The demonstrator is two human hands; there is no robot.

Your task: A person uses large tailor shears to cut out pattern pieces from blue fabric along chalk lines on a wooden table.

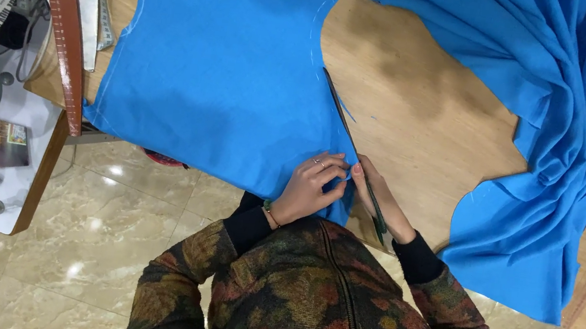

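Both hands meet at the near corner of the flat, chalk-marked blue cut fabric panel (pixel 221 80): left hand (pixel 313 186) pinches its edge, while right hand (pixel 379 198) grips green-handled scissors (pixel 355 150), blades reaching away along the fabric's side.

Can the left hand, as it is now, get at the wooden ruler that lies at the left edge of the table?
Probably yes, with a stretch. The left hand pinches the cut blue fabric piece at its near corner. The wooden ruler lies beyond that fabric's far side; only flat cloth lies between, nothing standing.
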